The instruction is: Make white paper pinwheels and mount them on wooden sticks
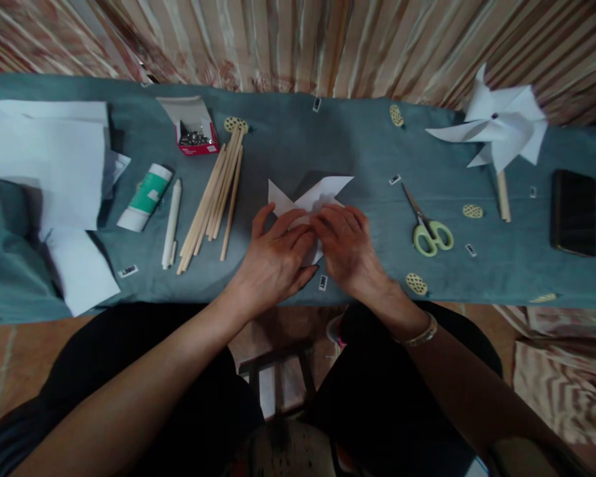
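A white paper pinwheel (322,191), cut into pointed blades, lies at the middle of the cloth-covered table. My left hand (278,255) grips its left and near side, fingers bent toward the centre and thumb low by the near edge. From the right, my right hand (346,242) presses its fingertips onto the same centre, close against the left fingers. Both hands are closed on the paper, and they hide its middle. Right of them lie scissors (430,236) with green handles. A bundle of wooden sticks (213,202) rests to the left.
A small red box (197,142) of metal pins stands open at the back. A glue stick (146,197), a white pen (173,225) and white paper sheets (54,152) lie leftward. At right are a finished-looking pinwheel (509,126) on sticks and a black phone (574,212).
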Tool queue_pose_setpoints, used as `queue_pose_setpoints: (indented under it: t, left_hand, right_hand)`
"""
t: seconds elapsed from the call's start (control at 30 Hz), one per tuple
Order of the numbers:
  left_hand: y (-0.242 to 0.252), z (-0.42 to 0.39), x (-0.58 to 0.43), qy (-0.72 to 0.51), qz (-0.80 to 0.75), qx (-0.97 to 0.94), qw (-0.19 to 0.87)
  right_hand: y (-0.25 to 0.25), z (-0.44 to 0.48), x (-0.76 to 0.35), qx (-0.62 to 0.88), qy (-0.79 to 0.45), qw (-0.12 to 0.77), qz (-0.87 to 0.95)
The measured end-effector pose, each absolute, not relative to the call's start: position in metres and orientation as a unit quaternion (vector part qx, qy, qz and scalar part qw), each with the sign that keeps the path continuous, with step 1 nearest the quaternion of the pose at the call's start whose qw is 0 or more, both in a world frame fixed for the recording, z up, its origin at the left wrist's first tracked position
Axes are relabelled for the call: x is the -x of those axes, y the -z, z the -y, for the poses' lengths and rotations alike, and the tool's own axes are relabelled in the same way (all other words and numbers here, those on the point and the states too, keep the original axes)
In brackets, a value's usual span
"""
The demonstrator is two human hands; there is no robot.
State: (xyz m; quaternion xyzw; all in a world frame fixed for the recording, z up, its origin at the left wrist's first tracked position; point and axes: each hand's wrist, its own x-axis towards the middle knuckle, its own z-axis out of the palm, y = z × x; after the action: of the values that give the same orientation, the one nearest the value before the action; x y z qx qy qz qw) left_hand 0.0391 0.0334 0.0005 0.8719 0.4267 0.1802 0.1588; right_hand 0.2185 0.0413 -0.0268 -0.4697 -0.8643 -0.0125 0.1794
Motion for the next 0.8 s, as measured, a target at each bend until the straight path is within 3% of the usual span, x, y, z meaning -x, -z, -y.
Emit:
queue_pose_setpoints:
  t: [0.2, 0.5, 0.67, 0.8]
  left_hand:
    - [0.002, -0.034, -0.039, -0.201, -0.423, -0.864, 0.181]
    - [0.001, -0.034, -0.04, -0.209, -0.426, -0.857, 0.203]
    - [0.001, -0.034, -0.04, -0.194, -0.422, -0.869, 0.17]
    - [0.002, -0.033, -0.039, -0.198, -0.419, -0.873, 0.153]
  right_hand:
    - [0.026, -0.039, -0.232, 0.437, -0.053, 0.213, 0.872]
    - [0.025, -0.038, -0.224, 0.44, 0.02, 0.193, 0.877]
    - [0.029, -0.038, -0.224, 0.451, -0.015, 0.189, 0.872]
    - [0.028, -0.04, -0.232, 0.438, -0.008, 0.231, 0.869]
